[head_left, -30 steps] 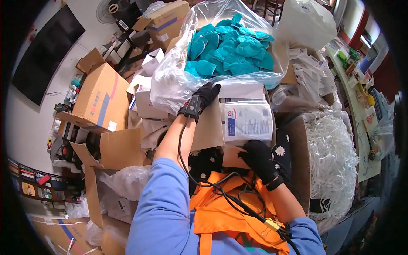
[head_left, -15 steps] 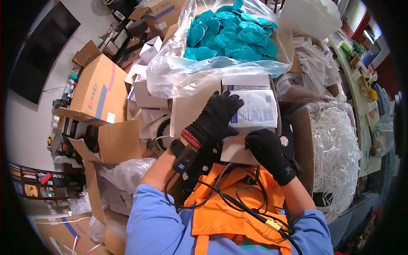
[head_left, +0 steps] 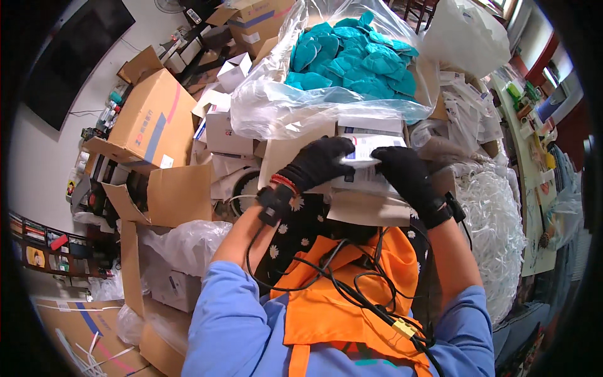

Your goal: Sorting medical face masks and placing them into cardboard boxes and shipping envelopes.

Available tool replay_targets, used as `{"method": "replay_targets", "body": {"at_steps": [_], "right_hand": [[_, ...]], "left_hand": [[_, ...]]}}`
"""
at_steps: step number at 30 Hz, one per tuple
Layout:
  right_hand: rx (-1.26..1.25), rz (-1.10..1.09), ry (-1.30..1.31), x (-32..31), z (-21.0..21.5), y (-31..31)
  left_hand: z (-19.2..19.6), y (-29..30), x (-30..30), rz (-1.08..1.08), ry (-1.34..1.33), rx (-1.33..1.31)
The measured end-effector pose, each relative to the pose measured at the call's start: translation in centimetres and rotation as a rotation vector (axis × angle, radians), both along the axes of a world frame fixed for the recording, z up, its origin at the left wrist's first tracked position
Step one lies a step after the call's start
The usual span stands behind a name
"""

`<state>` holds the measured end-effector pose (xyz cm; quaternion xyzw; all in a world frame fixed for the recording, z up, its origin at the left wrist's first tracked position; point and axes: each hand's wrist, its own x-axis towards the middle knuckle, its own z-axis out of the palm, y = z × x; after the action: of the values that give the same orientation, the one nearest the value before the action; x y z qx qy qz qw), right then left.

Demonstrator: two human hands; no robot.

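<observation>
My left hand (head_left: 317, 164), in a black glove, grips the left side of a flat white printed packet (head_left: 365, 146). At its right side my gloved right hand (head_left: 411, 179) pinches the same packet, fingers closed. The packet's near edge is tilted up and looks pale. Beneath it stands an open cardboard box with its near flap (head_left: 367, 209) folded out toward my lap. More white packets (head_left: 361, 183) lie in this box, partly hidden by my hands.
Beyond the box, a carton lined with clear plastic (head_left: 264, 113) holds a heap of teal folded masks (head_left: 358, 60). White elastic strands (head_left: 493, 232) fill a carton at the right. Open brown cartons (head_left: 151, 119) stand at the left, beside small white boxes (head_left: 229, 129).
Both hands have moved up over the box and now grip a packet between them. Earlier the left hand lay on the packets and the right was by the near flap.
</observation>
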<state>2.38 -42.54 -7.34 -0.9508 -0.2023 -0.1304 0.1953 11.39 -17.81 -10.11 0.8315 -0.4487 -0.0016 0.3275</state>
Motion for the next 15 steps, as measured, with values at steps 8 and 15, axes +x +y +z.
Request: {"method": "replay_targets", "body": {"at_steps": [8,15], "right_hand": [[0.062,-0.087,-0.078,0.7,2.8,0.3],[0.031,-0.097,-0.337,-1.2,7.5,1.4]], "left_hand": [[2.5,-0.6,0.2,0.244,0.001,-0.147],[7.4,-1.6,-1.6,0.219,-0.139,-0.407]]}}
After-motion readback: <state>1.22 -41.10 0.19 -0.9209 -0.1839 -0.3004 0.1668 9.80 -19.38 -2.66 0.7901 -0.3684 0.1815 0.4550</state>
